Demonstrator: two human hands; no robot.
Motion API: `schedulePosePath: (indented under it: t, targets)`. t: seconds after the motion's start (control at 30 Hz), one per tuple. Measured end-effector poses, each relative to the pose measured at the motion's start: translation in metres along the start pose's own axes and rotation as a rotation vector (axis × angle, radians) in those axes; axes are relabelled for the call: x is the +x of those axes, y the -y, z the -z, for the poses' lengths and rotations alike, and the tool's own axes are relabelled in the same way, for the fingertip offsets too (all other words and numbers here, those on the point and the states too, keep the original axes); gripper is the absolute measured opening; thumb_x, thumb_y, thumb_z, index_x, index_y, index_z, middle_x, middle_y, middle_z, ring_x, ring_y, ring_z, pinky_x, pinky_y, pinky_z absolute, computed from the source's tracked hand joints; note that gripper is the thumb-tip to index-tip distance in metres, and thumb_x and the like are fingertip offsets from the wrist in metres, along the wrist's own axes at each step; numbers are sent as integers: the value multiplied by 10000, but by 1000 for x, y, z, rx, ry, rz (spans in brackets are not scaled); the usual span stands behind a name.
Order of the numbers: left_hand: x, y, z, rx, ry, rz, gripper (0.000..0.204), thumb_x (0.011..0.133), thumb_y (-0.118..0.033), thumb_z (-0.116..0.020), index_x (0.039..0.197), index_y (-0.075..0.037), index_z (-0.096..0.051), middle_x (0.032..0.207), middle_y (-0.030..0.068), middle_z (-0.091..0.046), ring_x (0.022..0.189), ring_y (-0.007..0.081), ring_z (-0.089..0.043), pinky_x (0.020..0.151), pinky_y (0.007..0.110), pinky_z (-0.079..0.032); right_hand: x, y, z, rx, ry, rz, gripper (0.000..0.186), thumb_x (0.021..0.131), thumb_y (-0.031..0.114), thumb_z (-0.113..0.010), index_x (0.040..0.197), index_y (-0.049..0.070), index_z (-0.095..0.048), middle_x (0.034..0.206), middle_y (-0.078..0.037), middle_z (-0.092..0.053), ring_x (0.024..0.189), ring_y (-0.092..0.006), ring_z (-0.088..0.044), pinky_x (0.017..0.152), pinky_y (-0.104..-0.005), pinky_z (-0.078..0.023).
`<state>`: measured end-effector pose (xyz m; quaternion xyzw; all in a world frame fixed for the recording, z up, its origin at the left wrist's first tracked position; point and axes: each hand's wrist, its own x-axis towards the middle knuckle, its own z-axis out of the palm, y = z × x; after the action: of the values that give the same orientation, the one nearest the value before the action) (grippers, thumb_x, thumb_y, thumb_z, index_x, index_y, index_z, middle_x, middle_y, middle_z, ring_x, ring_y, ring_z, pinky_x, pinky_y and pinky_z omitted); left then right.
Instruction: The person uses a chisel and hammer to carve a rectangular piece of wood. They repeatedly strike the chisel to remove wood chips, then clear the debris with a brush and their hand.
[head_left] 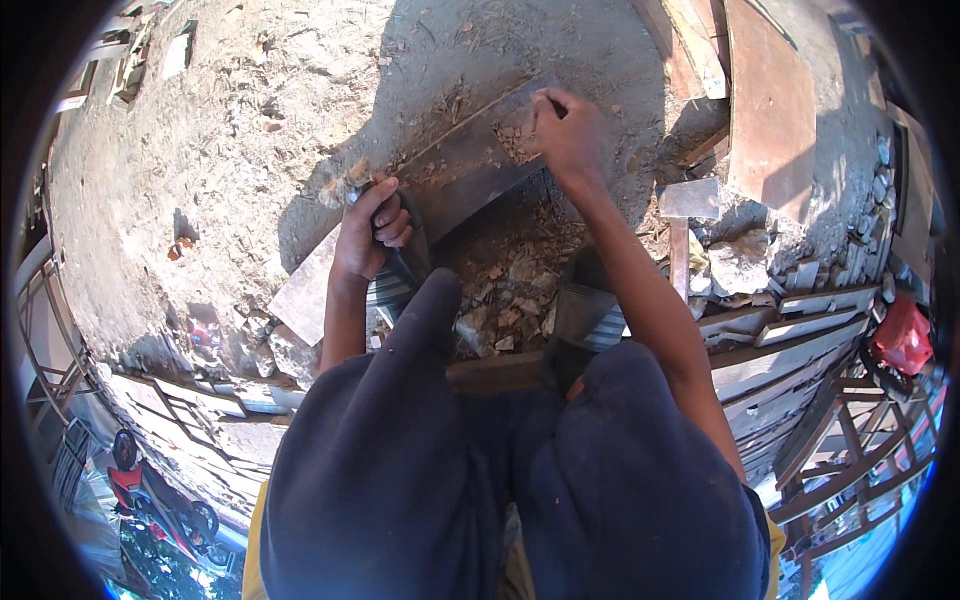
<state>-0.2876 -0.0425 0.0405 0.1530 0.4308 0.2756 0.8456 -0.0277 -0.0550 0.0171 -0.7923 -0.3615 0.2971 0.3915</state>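
A: Where is the dark board (452, 182)?
B: On the ground in front of the person, lying slantwise, its right end farther off than its left. Loose brown chips (515, 142) lie at its right part.

A: And the left hand (374, 232)?
B: Just beside the board's left end. Its fingers are curled tight around a tool with a frayed, straw-coloured tip (347, 184), which pokes out beyond the fist. The grip hides most of the rest.

A: The right hand (573, 138)?
B: At the board's far right end. Thumb and forefinger are bent close toward each other there; I cannot tell whether they meet or pinch anything.

A: What lies on the board's near side?
B: A patch of broken rubble (515, 295), between the person's two feet. The right shoe (583, 312) is dark, with pale stripes near it. Nearer the person than that come the dark blue trousers (390, 470).

A: To the right of the board?
B: A small grey slab (690, 198), then a large brown panel (770, 120) farther out. Well apart from the board, on the right and nearer the person, sits a red bag (902, 335).

A: To its left?
B: Sunlit bare ground (200, 130), and a red motorbike (160, 510) well away, nearer the person's side.
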Motion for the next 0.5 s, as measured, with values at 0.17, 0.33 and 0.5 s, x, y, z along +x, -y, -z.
schedulePosePath:
  t: [0.17,0.33,0.5]
  targets:
    - [-2,-5,-6,17,3,1,154,882,-169,-532,767,-144,-433,510,-61,-280,388,43,-259,370,213,-228,85,13,95,380,-58,99,244,811,133,-625,1006,-13,-637,937,-142,-641,758,-148,-631,676,-240,-501]
    - [-4,-6,-1,21,-14,-1,149,882,-168,-531,775,-140,-432,514,-62,-282,391,41,-260,372,212,-230,65,34,85,-277,49,264,294,781,162,-605,1036,18,-635,1044,-145,-624,848,-235,-629,804,-322,-483]
    - [-3,-6,-3,22,16,-5,157,885,-175,-529,771,-141,-427,515,-62,-283,392,40,-262,373,212,-233,-5,-14,-5,-446,366,803,420,821,282,-566,1153,25,-547,1203,-130,-516,1070,-290,-490,913,-393,-394]
